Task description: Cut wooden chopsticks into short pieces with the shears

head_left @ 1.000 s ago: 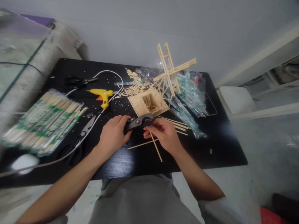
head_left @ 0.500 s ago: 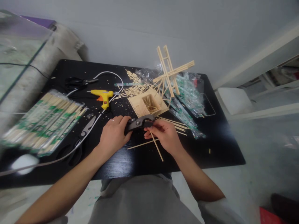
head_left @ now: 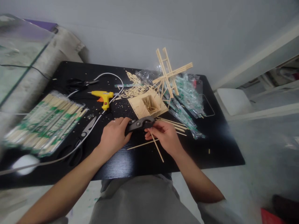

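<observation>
The cutters [head_left: 139, 124] are dark grey, the stick [head_left: 157, 147] tan.

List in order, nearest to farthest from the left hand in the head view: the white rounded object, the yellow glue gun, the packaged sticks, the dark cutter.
From the left hand:
1. Dark cutter: gripped in it, extending right.
2. Yellow glue gun: beyond it, slightly left.
3. Packaged sticks: farther left.
4. White rounded object: far left, lower in view.

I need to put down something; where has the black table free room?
Widest: between the right hand, the plastic wrappers and the right edge of the table, holding one small offcut. Smaller: front edge, left of the held stick. Crowded: left side, wrapped sticks and glue gun; middle, stick scraps and wooden base.
</observation>
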Available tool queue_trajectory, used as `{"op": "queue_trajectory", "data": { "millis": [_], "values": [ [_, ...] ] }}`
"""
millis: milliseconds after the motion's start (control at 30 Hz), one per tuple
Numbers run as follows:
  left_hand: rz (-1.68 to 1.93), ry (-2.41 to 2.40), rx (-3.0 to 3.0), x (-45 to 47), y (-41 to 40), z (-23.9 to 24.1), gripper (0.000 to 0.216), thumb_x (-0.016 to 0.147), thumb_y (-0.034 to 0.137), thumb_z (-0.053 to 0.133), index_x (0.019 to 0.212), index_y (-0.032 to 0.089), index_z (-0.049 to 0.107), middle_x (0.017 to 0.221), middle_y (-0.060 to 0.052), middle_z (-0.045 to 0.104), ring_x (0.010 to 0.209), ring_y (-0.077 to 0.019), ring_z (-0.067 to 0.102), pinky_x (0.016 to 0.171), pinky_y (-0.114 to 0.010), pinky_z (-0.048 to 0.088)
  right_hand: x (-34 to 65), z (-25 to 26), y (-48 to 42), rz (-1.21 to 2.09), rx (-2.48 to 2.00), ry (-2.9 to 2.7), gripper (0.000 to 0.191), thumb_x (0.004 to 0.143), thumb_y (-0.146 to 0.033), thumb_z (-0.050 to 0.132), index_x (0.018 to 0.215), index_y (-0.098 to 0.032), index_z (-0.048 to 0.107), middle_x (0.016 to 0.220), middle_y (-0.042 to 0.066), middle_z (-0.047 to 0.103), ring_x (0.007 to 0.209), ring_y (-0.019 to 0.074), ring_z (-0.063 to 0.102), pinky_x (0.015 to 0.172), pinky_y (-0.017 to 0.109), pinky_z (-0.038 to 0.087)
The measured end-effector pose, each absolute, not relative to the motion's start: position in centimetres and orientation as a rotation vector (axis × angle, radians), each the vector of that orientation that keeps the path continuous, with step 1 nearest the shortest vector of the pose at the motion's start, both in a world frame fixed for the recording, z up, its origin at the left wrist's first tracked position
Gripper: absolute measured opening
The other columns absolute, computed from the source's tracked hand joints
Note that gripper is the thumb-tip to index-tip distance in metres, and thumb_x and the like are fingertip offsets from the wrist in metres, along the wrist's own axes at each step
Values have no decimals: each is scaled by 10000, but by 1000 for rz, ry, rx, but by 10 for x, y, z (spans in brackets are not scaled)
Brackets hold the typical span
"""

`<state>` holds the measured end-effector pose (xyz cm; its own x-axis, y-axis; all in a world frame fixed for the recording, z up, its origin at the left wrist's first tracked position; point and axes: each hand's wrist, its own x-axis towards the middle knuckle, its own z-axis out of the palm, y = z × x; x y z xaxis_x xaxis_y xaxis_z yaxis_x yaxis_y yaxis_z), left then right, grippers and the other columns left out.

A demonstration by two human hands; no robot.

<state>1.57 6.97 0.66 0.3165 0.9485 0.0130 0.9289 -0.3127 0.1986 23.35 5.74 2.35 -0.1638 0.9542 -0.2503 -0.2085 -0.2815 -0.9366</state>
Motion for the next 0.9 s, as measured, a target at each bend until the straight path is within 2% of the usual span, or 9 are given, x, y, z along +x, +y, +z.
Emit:
{"op": "queue_trajectory", "data": {
  "millis": [167, 367, 567, 767, 900],
  "values": [
    [247, 1714, 2452, 17, 70, 3, 305, 890, 253, 597, 1186, 188, 627, 1066, -121, 715, 990, -313, 692, 866, -395, 518, 236, 22, 57, 1603, -1164, -1012, 307, 771, -442, 892, 817, -164, 768, 810, 33, 763, 653, 167, 744, 672, 349, 693],
    [109, 1724, 2340, 18, 69, 6, 138, 916, 255, 554, 1030, 218, 623, 953, -71, 728, 871, -274, 714, 695, -339, 480, 235, 21, 56, 1613, -1162, -970, 320, 744, -445, 906, 812, -168, 762, 799, 34, 775, 639, 164, 745, 651, 331, 693],
    [251, 1710, 2433, 18, 69, 4, 263, 888, 269, 606, 1143, 206, 628, 1049, -109, 724, 977, -305, 701, 837, -377, 511, 236, 21, 55, 1632, -1154, -974, 324, 734, -451, 910, 803, -173, 759, 795, 24, 768, 640, 161, 748, 656, 325, 692],
    [136, 1720, 2338, 18, 69, 3, 139, 908, 262, 576, 1024, 213, 635, 953, -85, 738, 867, -284, 719, 692, -339, 468, 236, 21, 54, 1632, -1164, -970, 345, 728, -469, 911, 806, -173, 752, 810, 32, 778, 639, 167, 748, 674, 351, 692],
    [188, 1694, 2366, 17, 69, 3, 195, 911, 268, 573, 1080, 197, 639, 1007, -103, 738, 918, -300, 716, 753, -364, 498, 236, 21, 54, 1632, -1155, -964, 335, 729, -453, 914, 810, -169, 758, 800, 26, 772, 637, 158, 745, 661, 326, 688]
  ]
}}
